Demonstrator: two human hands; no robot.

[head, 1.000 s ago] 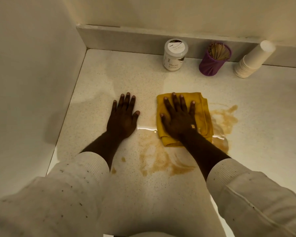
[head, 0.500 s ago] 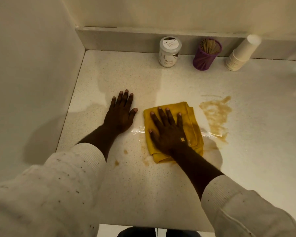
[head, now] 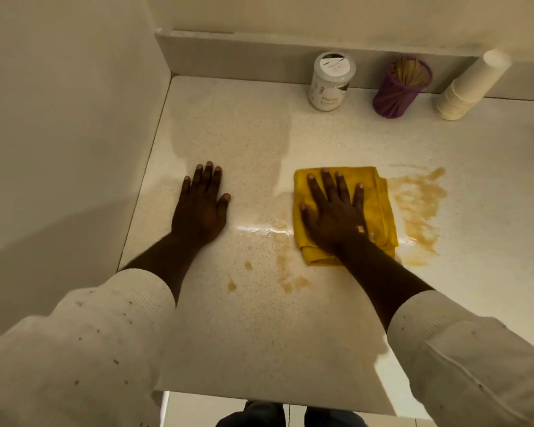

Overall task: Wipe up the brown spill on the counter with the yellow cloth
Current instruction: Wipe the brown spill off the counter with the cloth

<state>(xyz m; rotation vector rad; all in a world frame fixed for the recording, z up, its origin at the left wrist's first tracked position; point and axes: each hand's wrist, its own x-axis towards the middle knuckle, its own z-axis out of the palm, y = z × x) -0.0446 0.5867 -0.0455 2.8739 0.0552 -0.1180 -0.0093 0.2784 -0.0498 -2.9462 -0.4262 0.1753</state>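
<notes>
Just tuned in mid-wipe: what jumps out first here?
The yellow cloth, pinned flat under the right hand mid-counter, stands out most. Brown spill lies just right of it, with smaller spots in front. The left hand rests flat on bare counter.

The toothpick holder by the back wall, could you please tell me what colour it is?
The toothpick holder is purple, seen clearly in the head view.

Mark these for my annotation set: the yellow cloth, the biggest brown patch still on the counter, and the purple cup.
yellow cloth [head: 379,208], head view, bare right part beside the hand.
brown patch [head: 418,208], head view, middle of the stain right of the cloth.
purple cup [head: 396,95], head view, its side wall.
</notes>
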